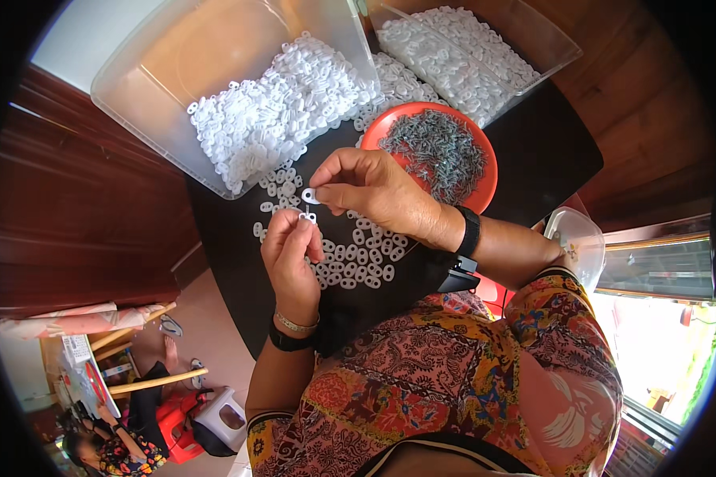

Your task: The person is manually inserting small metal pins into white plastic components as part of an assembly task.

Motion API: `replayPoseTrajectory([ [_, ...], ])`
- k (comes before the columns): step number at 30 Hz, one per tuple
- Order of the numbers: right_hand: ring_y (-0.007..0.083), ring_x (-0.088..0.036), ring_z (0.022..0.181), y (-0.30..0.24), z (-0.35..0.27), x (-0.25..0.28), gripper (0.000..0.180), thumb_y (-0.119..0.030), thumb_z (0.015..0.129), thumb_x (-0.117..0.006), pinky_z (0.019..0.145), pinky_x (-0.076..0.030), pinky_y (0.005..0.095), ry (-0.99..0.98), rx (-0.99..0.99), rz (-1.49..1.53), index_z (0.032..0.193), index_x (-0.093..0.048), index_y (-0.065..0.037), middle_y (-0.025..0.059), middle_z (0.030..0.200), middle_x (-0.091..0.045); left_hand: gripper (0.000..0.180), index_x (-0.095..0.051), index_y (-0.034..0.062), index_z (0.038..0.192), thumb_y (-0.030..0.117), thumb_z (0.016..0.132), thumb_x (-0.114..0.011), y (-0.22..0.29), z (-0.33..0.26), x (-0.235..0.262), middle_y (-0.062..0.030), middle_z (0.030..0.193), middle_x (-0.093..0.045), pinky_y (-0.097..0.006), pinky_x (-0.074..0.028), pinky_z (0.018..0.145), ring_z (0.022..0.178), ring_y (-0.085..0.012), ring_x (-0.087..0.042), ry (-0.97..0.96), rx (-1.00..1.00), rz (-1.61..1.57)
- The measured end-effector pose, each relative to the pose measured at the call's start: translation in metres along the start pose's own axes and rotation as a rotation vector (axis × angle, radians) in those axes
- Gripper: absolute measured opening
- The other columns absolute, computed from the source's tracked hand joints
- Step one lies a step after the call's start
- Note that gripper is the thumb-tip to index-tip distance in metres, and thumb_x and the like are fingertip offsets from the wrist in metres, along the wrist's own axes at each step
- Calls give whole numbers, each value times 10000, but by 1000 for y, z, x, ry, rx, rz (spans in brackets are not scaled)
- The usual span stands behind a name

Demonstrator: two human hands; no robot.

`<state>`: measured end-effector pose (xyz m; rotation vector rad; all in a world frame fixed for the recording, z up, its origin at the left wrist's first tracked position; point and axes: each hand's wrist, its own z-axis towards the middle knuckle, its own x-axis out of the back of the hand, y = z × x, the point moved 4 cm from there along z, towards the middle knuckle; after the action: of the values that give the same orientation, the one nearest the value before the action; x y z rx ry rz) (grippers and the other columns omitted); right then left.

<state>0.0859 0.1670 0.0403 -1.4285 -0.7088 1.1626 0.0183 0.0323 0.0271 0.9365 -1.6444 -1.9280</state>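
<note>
My right hand (pixel 374 191) pinches a small white plastic clip (pixel 310 195) between thumb and forefinger, above a black tabletop (pixel 533 159). Just below it, my left hand (pixel 289 248) holds another white clip (pixel 307 215) with a small grey screw standing in it, fingers closed around it. The two pieces nearly touch. Loose white clips (pixel 358 258) lie scattered on the table under and beside both hands. A red plate (pixel 485 189) heaped with grey screws (pixel 437 151) sits just beyond my right hand.
Two clear plastic bins of white clips stand at the back: one tilted at left (pixel 175 63), one at right (pixel 525 32). A clear container (pixel 577 238) sits by my right elbow. Another person sits on the floor at lower left (pixel 103 453), near a white stool (pixel 219 417).
</note>
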Motion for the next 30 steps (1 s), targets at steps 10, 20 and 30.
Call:
replayPoseTrajectory([
  [10, 57, -576, 763, -2, 0, 0, 94, -28, 849, -644, 687, -483, 216, -16, 41, -51, 936, -642, 9, 10, 839, -645, 132, -482, 40, 782, 104, 898, -483, 1, 0, -1, 10, 599, -445, -204, -301, 472, 506, -54, -388, -4, -5, 41],
  [20, 46, -564, 736, -2, -2, -1, 93, -19, 858, -645, 673, -469, 195, -27, 67, -83, 948, -647, 3, 5, 839, -640, 131, -480, 35, 784, 98, 898, -479, 0, -1, -2, 14, 596, -431, -206, -288, 476, 509, -52, -378, -20, -10, 73],
  [30, 69, -584, 860, -1, -4, -5, 93, -19, 863, -643, 765, -480, 226, -67, 88, -194, 953, -634, 3, 13, 896, -636, 149, -483, 45, 811, 142, 921, -460, -1, -1, 1, -5, 633, -450, -201, -300, 488, 523, -71, -386, -47, -5, 126],
])
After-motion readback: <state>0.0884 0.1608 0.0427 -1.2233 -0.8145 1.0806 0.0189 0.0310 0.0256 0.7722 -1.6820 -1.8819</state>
